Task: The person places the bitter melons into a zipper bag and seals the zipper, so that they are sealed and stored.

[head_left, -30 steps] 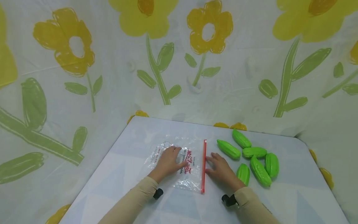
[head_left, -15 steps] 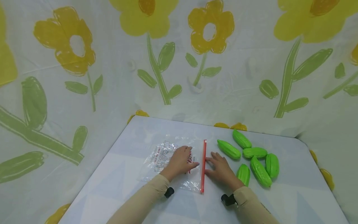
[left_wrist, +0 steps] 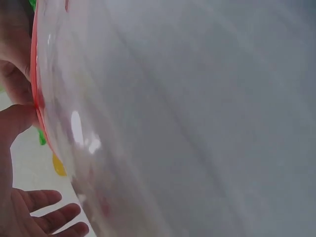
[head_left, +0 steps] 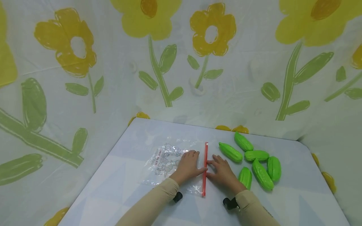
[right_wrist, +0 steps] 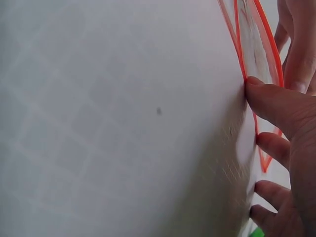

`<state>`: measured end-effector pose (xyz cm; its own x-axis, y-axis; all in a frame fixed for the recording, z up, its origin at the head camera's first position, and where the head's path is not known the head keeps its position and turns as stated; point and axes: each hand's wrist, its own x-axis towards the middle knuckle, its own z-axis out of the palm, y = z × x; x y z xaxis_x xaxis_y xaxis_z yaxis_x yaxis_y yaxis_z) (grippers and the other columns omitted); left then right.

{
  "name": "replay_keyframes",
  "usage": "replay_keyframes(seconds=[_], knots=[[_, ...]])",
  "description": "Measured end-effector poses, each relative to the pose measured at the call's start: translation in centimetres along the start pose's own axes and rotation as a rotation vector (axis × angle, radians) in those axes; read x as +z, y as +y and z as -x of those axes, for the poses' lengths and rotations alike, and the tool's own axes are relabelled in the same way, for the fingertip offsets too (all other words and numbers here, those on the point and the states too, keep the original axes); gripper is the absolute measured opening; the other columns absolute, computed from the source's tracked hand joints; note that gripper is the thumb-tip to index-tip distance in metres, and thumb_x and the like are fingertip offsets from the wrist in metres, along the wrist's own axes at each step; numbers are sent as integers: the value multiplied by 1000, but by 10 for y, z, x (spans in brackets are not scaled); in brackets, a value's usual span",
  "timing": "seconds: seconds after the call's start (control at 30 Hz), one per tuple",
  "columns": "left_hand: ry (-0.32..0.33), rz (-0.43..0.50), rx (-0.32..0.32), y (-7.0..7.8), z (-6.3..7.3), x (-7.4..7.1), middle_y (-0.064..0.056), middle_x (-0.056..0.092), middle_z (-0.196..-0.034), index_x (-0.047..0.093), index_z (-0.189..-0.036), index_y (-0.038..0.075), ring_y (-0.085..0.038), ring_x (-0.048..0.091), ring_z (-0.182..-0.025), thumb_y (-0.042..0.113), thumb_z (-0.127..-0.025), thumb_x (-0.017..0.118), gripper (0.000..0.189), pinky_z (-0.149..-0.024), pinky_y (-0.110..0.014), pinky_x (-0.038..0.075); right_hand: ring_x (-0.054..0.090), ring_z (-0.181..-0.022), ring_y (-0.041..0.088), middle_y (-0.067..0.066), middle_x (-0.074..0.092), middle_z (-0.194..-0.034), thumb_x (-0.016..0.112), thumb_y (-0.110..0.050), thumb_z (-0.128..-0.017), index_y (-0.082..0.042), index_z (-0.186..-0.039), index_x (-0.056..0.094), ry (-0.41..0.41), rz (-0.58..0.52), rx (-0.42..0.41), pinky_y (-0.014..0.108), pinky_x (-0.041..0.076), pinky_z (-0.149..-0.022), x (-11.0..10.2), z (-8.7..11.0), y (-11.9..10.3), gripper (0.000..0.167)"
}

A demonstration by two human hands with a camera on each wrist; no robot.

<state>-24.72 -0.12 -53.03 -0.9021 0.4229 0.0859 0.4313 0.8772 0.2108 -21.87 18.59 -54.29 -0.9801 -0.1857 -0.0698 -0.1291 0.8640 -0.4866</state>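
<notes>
A clear zip bag (head_left: 167, 157) with red and black print lies flat on the table, its red slider strip (head_left: 204, 185) on the right side. My left hand (head_left: 188, 166) is over the bag, fingers spread, the thumb touching the strip. From the other side my right hand (head_left: 223, 172) meets the strip with thumb and forefinger tips; its other fingers rest on the table. In the right wrist view, the red edges (right_wrist: 281, 74) of the bag's mouth stand a little apart. Several bright green ridged gourds (head_left: 263, 174), which look like toys, lie right of my right hand.
The pale table (head_left: 113, 188) has a blue triangle pattern. Behind and to the left hangs a white cloth (head_left: 118, 78) printed with yellow flowers. One gourd (head_left: 245, 177) lies close to my right wrist.
My left hand has slid right across the bag, from its printed middle to the red strip. My right hand has stayed at the strip. The gourds have not moved.
</notes>
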Motion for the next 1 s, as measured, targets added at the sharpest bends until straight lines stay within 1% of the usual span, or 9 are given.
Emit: replay_keyframes(seconds=[0.23, 0.3, 0.4, 0.5, 0.6, 0.7, 0.77, 0.87, 1.0], knots=[[5, 60, -44, 12, 0, -1, -14, 53, -147, 49, -148, 5, -30, 45, -140, 65, -86, 70, 89, -117, -51, 35, 22, -152, 39, 16, 39, -160, 80, -35, -86, -18, -139, 63, 16, -1, -19, 60, 12, -122, 1, 2, -2, 58], [6, 44, -39, 14, -1, -1, -13, 53, -147, 48, -149, 5, -30, 45, -140, 62, -86, 71, 88, -117, -52, 35, 21, -152, 40, 16, 39, -160, 80, -35, -86, -17, -140, 63, 15, -3, -18, 60, 11, -122, 0, 3, -2, 59], [5, 7, -13, 15, -2, 0, -13, 53, -145, 48, -149, 6, -30, 45, -139, 55, -86, 73, 84, -117, -52, 35, 20, -153, 39, 16, 38, -161, 80, -35, -86, -18, -141, 62, 11, -2, -10, 60, 11, -123, 0, 2, -3, 60], [22, -25, 24, 15, -2, -1, -11, 55, -142, 50, -148, 8, -29, 48, -136, 47, -86, 75, 77, -115, -51, 38, 20, -153, 40, 16, 37, -161, 79, -38, -87, -19, -142, 61, 10, 7, -12, 60, 11, -123, 0, 1, -2, 61], [33, -29, 48, 15, -1, -4, -12, 56, -141, 53, -147, 13, -30, 50, -134, 40, -86, 75, 70, -113, -50, 39, 20, -153, 39, 16, 37, -161, 78, -42, -87, -20, -142, 61, 8, 10, -21, 59, 11, -123, 0, 0, 0, 61], [25, -24, 68, 12, 1, -6, -12, 55, -143, 56, -146, 18, -30, 49, -136, 33, -87, 72, 63, -114, -50, 39, 21, -153, 39, 16, 37, -161, 79, -45, -86, -21, -141, 62, 5, 7, -26, 59, 12, -123, 0, -1, 2, 62], [30, -16, 85, 10, 1, -7, -12, 56, -143, 60, -142, 20, -30, 50, -136, 28, -88, 71, 56, -114, -49, 40, 20, -153, 39, 16, 37, -161, 79, -44, -86, -21, -142, 62, 0, 6, -22, 60, 12, -123, 0, -2, 2, 63], [52, -33, 116, 6, 2, -7, -9, 60, -139, 68, -132, 17, -26, 53, -133, 24, -87, 69, 45, -112, -48, 43, 20, -153, 39, 16, 37, -161, 80, -44, -85, -21, -141, 62, -5, 4, -14, 59, 11, -123, -1, -2, 2, 63], [37, -54, 133, 3, 3, -6, -3, 64, -137, 72, -125, 15, -21, 56, -131, 26, -89, 65, 38, -110, -43, 45, 20, -153, 40, 17, 36, -161, 79, -42, -87, -19, -142, 61, -8, 0, -21, 59, 11, -123, -1, -1, 2, 62]])
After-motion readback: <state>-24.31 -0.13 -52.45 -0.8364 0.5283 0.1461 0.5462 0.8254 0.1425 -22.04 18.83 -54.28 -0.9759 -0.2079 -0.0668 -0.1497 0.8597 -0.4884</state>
